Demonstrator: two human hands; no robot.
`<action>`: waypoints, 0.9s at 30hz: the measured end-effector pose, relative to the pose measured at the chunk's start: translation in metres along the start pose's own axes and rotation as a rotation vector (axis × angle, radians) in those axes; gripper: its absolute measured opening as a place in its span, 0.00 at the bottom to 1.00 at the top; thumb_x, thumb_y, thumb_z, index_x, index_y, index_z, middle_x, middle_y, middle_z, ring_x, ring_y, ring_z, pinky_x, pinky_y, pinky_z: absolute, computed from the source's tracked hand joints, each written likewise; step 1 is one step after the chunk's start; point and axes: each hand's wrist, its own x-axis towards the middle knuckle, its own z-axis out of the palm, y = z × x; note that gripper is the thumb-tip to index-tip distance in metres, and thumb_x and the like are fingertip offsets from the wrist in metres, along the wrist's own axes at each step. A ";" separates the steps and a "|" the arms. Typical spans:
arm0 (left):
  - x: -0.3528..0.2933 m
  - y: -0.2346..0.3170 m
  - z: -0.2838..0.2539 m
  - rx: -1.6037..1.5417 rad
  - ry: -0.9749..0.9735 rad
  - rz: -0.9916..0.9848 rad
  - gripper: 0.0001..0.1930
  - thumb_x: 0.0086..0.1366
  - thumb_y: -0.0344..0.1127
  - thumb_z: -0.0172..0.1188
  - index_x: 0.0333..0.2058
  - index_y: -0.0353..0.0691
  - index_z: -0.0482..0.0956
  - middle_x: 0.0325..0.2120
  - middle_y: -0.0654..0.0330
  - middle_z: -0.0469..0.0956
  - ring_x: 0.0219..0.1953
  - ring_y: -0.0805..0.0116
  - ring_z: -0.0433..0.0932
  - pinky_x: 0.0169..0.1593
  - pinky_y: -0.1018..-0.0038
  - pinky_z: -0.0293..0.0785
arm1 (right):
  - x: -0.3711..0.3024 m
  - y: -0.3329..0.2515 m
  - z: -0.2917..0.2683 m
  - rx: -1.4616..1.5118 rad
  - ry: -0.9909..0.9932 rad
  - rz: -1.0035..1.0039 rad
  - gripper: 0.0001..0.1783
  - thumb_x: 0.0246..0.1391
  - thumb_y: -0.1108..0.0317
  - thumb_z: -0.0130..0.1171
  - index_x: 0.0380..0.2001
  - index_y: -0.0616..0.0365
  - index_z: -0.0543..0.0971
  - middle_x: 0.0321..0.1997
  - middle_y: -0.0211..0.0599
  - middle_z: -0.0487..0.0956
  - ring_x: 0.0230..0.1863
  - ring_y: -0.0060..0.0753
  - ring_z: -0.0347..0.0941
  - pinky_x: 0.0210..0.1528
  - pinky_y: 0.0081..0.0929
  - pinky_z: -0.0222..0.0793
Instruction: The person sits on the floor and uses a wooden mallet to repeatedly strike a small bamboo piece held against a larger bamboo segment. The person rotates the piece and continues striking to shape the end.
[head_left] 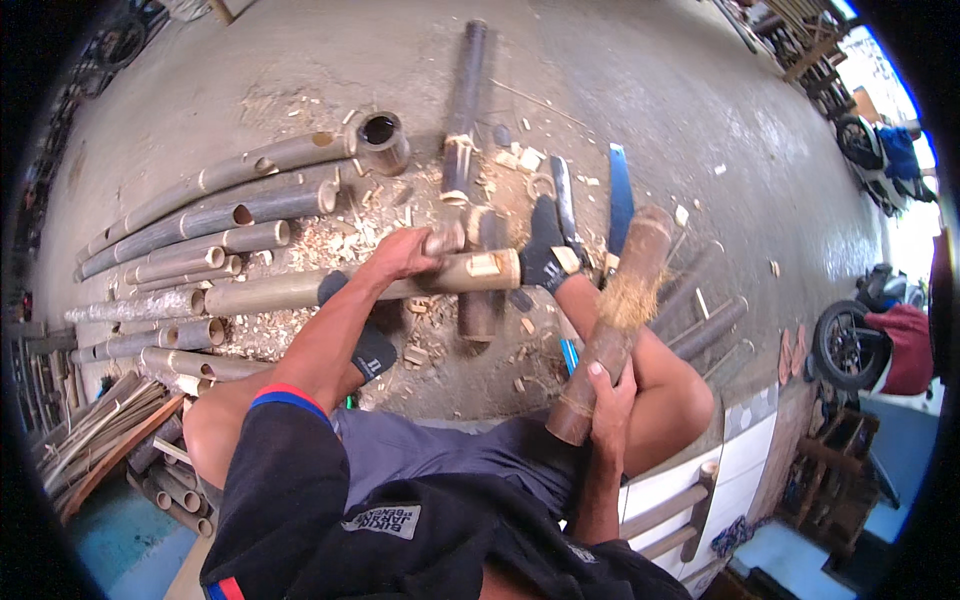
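Note:
In my right hand (612,400) is a thick brown bamboo section (645,240), tilted over my right thigh, with frayed yellowish fibres around its middle. The fingers wrap its lower part. My left hand (402,252) is closed around a short, rounded wooden piece (446,238), whose full shape is hidden. Just beneath that hand lies a long pale bamboo pole (300,293) with a light cut patch near its right end. This end crosses over a dark bamboo piece (480,322) on the floor.
Several bamboo poles (240,212) with cut holes lie at the left. Beyond my feet are a bamboo cup-like piece (384,142), a dark bamboo length (466,100), a long blade (563,195) and a blue saw blade (620,190). Wood chips (350,235) litter the floor. Motorbikes (850,345) stand right.

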 end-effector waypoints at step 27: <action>0.105 0.049 -0.095 -0.626 1.396 0.073 0.24 0.67 0.46 0.70 0.49 0.31 0.74 0.37 0.58 0.81 0.37 0.68 0.78 0.45 0.67 0.76 | 0.035 -0.026 0.010 -0.056 0.086 -0.140 0.45 0.51 0.54 0.70 0.66 0.67 0.66 0.56 0.43 0.76 0.60 0.40 0.71 0.65 0.37 0.64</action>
